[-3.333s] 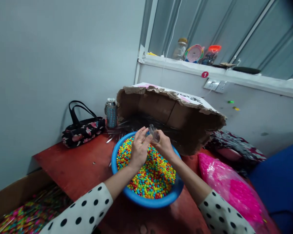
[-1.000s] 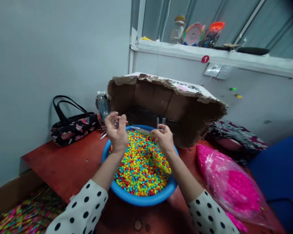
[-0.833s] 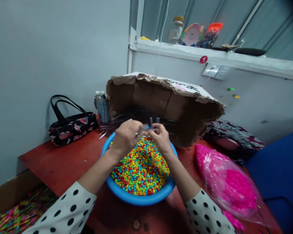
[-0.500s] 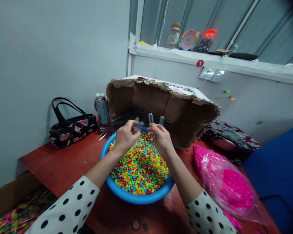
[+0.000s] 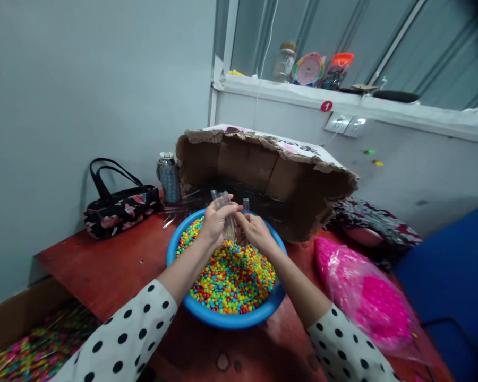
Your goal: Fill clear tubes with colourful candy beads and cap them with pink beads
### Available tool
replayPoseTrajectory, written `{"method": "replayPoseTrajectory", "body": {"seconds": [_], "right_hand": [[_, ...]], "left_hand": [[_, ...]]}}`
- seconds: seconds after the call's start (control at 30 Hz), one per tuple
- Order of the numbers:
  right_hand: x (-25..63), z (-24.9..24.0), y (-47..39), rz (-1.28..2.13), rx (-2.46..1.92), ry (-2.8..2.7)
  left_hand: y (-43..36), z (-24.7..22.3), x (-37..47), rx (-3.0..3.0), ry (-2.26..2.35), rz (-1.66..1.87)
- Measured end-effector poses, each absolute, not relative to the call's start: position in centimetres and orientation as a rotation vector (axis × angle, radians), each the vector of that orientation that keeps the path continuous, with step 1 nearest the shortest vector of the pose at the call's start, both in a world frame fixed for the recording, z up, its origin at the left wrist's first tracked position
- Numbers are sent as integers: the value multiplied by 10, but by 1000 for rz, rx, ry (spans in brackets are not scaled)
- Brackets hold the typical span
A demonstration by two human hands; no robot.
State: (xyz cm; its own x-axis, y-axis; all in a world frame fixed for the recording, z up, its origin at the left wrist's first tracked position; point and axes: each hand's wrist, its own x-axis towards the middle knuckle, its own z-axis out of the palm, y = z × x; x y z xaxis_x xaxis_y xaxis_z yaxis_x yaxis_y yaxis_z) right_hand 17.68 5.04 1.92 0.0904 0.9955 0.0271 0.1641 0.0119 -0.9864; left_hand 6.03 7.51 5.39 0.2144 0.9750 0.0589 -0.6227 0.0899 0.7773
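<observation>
A blue basin [image 5: 219,320] on the red table holds many small, brightly coloured candies [image 5: 231,276]. Over its far half, my left hand [image 5: 215,220] is closed around several clear plastic tubes [image 5: 222,199], whose ends stick up above the fingers. Close against it, my right hand [image 5: 255,231] is also closed, and one clear tube [image 5: 246,205] rises from behind its fingers. The lower parts of the tubes are partly hidden by the hands, and I cannot tell how much candy is inside them.
Behind the basin lies a torn cardboard box [image 5: 242,159], open toward me, with clear tubes near it. A flask [image 5: 169,180] and floral handbag [image 5: 121,212] stand left. A pink plastic bag [image 5: 366,297] lies right. Below left, a carton contains filled colourful sticks [image 5: 35,339].
My left hand has moved right and my right hand slightly left and down, so they now meet over the basin. The tubes in the left hand are bunched upright.
</observation>
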Motion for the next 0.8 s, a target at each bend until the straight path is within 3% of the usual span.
{"method": "replayPoseTrajectory", "body": {"seconds": [0.27,0.37,0.47,0.63,0.8], "right_hand": [[184,39,45,178,-1871,-1881],[178,45,42,54,-1932,-2034],[183,48,43,277,-1754,-2043],[207,46,43,1315,-1127,-1418],[205,44,47,1461,-812,-851]], "left_hand": [[84,42,63,1006,727,1156],[80,37,67,1019,725,1212],[78,40,67,944,741,1309],[87,47,51,757,768,1429],[79,42,47,909,747,1192]]}}
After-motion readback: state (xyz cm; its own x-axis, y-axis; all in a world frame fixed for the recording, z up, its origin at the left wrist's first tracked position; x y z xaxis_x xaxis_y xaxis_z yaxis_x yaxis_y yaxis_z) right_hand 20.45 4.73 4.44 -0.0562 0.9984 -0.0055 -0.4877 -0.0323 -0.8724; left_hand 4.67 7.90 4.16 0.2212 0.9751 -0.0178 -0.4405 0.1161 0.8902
